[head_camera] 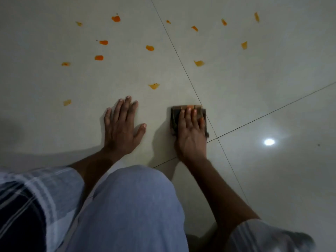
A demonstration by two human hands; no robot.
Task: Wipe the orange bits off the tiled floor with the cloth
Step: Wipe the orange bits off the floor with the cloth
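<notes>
— Pressing flat with straight fingers, our right hand (190, 131) rests on top of a small folded dark brown cloth (175, 117), pinning it to the floor without curling round it. Our left hand (121, 124) lies palm down on the bare tile just beside it, fingers spread and holding nothing.

— How does the cloth look, and where is it?

— We see a squarish folded pad, dark with faint stripes, and an orange smear at its far edge (190, 106). It sits right against the point where two thin dark grout lines (183, 70) cross.

— And the floor around us?

— We are on glossy pale grey-white floor tiles (272, 70). Scattered orange bits (115, 18) lie beyond both hands, most on the left tile, several across the grout line to the right. A round bright light reflection (269, 142) shines on the tile to our right.

— What is hard to make out?

— Our hand covers most of the cloth, so its full pattern is hidden. A light blue trousered knee (131, 206) fills the foreground, and pale striped sleeves (45, 190) are cut off at the lower edges.
</notes>
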